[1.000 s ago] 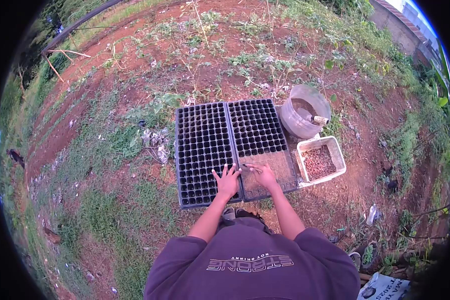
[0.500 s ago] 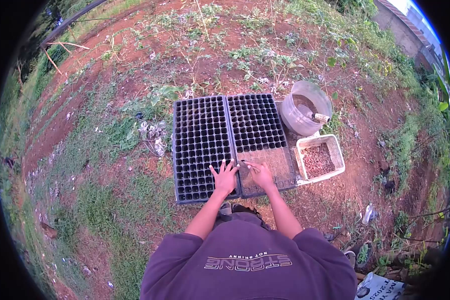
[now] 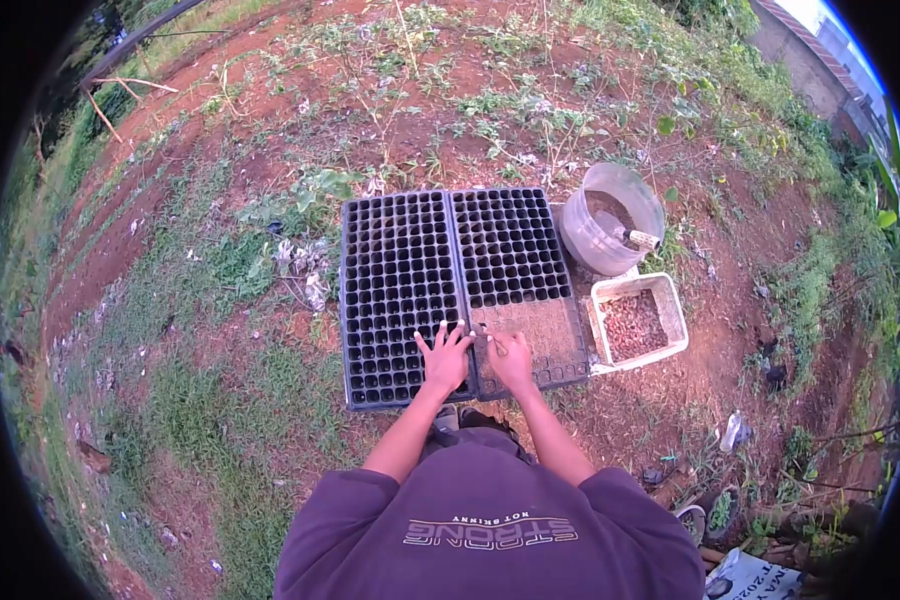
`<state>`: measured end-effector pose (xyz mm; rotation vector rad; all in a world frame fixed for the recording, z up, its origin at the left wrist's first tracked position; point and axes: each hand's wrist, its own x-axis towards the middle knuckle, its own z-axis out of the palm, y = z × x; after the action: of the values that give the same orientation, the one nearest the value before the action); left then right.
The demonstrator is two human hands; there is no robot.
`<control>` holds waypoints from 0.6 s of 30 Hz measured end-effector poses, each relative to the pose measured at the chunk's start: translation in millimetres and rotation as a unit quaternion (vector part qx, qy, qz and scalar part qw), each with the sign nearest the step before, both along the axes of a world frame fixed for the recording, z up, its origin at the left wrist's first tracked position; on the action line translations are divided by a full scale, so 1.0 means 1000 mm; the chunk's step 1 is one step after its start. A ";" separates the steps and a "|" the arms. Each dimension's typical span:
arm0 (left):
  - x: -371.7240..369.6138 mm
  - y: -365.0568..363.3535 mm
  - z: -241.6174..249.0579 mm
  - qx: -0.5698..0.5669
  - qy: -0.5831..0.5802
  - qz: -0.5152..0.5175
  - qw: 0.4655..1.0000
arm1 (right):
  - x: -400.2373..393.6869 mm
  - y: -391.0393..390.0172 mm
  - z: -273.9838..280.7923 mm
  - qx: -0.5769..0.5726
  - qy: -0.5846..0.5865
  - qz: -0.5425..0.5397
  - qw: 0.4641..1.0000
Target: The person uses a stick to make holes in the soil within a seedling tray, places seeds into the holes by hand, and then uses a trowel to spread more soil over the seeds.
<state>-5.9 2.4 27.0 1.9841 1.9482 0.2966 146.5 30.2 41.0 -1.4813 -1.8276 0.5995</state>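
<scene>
My left hand (image 3: 445,362) lies with fingers spread on the left black seedling tray (image 3: 395,270), near its inner edge; the cells there look unfilled. Beside it, my right hand (image 3: 512,364) is closed around a small thin stick-like tool (image 3: 502,349), whose exact kind I cannot make out. Its dark tip is close to my left fingertips, at the inner edge of the right seedling tray (image 3: 510,240). Brown growing mix (image 3: 545,325) covers the near part of that tray, while the far cells show dark and open.
A translucent bucket (image 3: 615,220) with brown material and a light-coloured handle inside stands right of the trays. Nearer sits a whitish rectangular tub (image 3: 682,325) of small reddish-brown pieces. Grass and red soil surround them. A printed sack (image 3: 755,578) lies at lower right.
My right hand has shifted slightly left and nearer my body, its fingers more curled around the small tool. My left hand stays spread on the tray. The camera view has moved a little.
</scene>
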 end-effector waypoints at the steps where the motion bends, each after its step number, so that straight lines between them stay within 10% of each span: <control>1: 0.000 0.000 0.000 0.000 0.000 0.001 1.000 | 0.000 0.000 0.001 0.011 -0.001 0.007 1.000; 18: 0.000 -0.001 0.003 0.000 0.004 0.002 1.000 | -0.001 -0.003 0.002 0.019 0.002 0.013 1.000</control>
<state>-6.1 1.3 30.0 1.9843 1.9563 0.2898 145.9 27.6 43.0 -1.4329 -1.8475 0.5777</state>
